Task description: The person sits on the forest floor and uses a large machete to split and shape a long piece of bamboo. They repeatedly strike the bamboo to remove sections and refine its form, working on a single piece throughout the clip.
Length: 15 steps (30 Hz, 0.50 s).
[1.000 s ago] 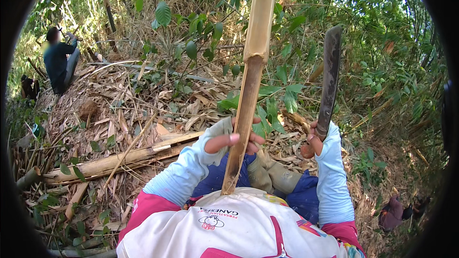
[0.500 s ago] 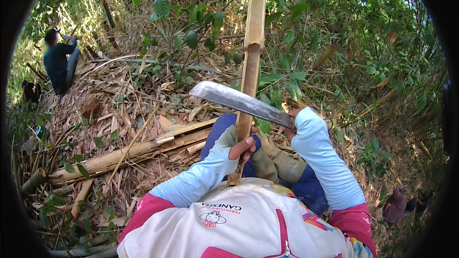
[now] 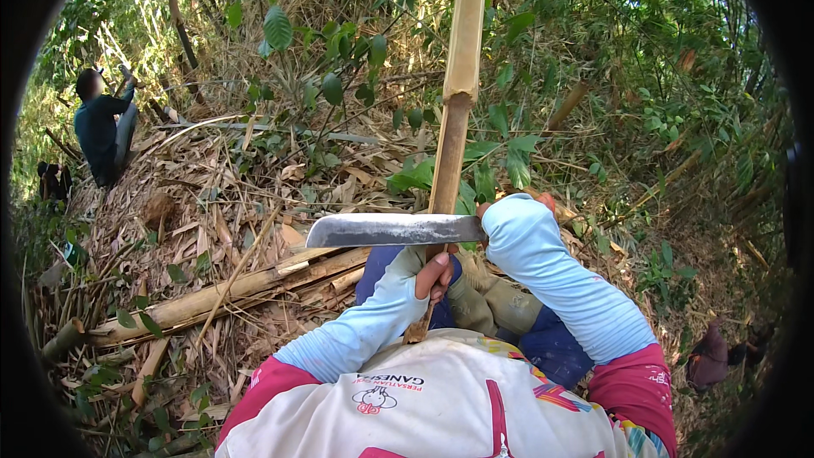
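Note:
A long split bamboo strip [image 3: 452, 131] stands upright in front of me, its lower end close to my shirt. My left hand [image 3: 435, 274] is closed around its lower part, the thumb showing. In my right hand [image 3: 506, 212] is a machete [image 3: 394, 230], its broad dark blade pointing left. The blade lies across the strip just above my left hand. The machete's handle is hidden in my right hand and sleeve.
At my left lie split bamboo poles [image 3: 229, 293] on dry leaf litter [image 3: 254, 195]. A person in dark clothes [image 3: 102, 131] sits far left. Another person in a dark top [image 3: 708, 356] is at the right edge. Green undergrowth [image 3: 644, 119] rises ahead.
The machete has come lower along the strip, toward my left hand, and its blade has turned from slanting to nearly level. The strip's top has tilted slightly to the right.

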Motion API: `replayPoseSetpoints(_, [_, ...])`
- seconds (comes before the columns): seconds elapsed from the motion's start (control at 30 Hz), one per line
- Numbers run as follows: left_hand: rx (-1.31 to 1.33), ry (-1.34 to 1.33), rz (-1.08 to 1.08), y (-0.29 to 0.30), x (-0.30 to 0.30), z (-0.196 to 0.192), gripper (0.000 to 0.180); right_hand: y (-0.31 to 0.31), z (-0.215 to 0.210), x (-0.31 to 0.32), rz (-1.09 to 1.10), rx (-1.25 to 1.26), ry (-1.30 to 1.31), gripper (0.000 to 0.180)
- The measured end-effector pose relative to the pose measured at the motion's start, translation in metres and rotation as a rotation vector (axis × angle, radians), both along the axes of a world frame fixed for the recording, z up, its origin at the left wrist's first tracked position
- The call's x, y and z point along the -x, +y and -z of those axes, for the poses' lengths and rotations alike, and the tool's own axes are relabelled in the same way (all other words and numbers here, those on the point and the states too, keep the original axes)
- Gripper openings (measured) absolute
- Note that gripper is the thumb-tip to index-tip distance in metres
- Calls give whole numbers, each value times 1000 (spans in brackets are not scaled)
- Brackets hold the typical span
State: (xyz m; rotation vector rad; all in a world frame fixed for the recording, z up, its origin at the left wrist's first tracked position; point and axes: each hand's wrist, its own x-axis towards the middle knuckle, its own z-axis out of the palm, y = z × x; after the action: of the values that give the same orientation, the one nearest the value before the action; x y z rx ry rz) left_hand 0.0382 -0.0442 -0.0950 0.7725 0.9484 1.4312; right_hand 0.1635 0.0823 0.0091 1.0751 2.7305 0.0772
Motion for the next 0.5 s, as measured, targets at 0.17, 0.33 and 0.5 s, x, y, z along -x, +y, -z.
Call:
replayPoseSetpoints(0.17, [9, 7, 12, 0, -6, -1, 24, 9, -1, -13, -131, -112, 62, 15])
replayPoseSetpoints(0.33, [-3, 39, -5, -1, -7, -8, 23, 5, -5, -9, -24, -87, 45, 23])
replayPoseSetpoints(0.5, [2, 83, -29, -4, -8, -1, 22, -1, 12, -18, -99, -120, 137, 16])
